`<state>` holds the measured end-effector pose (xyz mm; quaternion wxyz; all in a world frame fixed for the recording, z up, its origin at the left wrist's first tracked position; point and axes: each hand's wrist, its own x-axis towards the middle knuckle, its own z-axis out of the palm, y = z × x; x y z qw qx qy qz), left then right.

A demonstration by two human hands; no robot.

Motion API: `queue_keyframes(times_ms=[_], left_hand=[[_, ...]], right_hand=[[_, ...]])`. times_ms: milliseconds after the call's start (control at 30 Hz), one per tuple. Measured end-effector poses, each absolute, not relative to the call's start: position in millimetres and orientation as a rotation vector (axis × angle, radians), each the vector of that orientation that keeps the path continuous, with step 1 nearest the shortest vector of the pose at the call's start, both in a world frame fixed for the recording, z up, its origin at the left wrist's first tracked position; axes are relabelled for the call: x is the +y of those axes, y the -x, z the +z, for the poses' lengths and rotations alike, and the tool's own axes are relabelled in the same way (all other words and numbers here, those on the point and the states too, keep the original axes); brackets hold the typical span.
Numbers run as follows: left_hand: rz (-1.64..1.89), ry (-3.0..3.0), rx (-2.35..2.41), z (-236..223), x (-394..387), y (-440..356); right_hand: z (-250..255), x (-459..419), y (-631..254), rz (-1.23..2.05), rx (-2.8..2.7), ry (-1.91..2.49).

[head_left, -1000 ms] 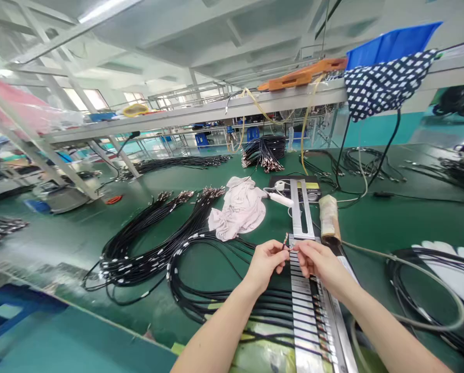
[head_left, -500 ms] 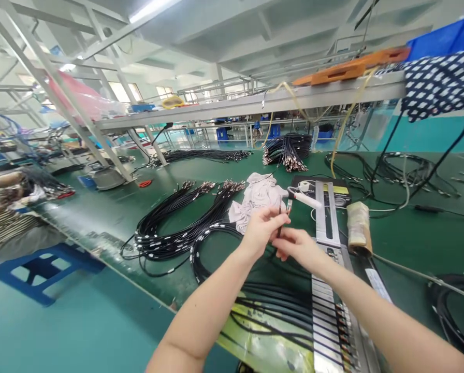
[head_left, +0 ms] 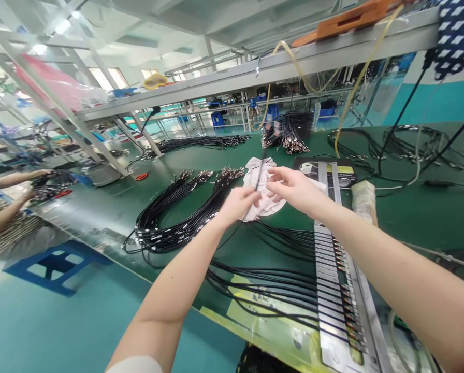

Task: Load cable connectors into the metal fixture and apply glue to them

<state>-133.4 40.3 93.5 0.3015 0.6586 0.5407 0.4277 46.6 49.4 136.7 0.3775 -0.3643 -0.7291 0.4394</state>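
My left hand (head_left: 237, 205) is closed in a pinch on a black cable (head_left: 261, 173). The cable's upper end rises toward the far bundle and is smeared by motion. Just to its right is my right hand (head_left: 294, 190), fingers curved and apart, with nothing seen in them. Both hands hover over a crumpled whitish cloth (head_left: 273, 207). Nearer to me, a metal rack (head_left: 327, 305) holds a row of black cables (head_left: 278, 282) side by side, their connector ends along its right side.
Looped cable bundles (head_left: 165, 228) lie left of my hands. A thick bundle (head_left: 294, 132) lies behind. A wrapped roll (head_left: 364, 202) and a black box (head_left: 346, 173) stand right. A shelf beam (head_left: 232, 83) crosses above. A co-worker's hands (head_left: 32, 189) handle cables at far left.
My hands have drawn apart; the left moved left with the cable, and the right has let go. The cable's end has swung upward. The view has shifted, showing more of the rack.
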Motion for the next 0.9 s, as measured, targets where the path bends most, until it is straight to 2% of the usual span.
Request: queue_keyframes(times_ms=[133,333,500,700,900], left_hand=[[1.384,-1.492,1.564,89.4,91.5,156.7],[1.298,-1.285,1.542,95.6,128.1,169.8],[1.286,-1.372,1.508,151.1,96.7,201.0],[1.589,-1.676,1.646,225.9,29.7,236.7],[1.594,-1.783,1.876,231.7,16.1,238.1]], right_hand=[[120.3,42.2,-83.7,1.096,-1.998,1.061],[75.5,2.5,-179.6,0.854,-2.235,1.356],[25.0,-30.3,-236.4,0.712,-2.279,1.514],[-20.8,-28.5,-253.6,0.655,-2.286,1.317],[-27.8,-17.8,-230.4,0.611,-2.350,1.110]])
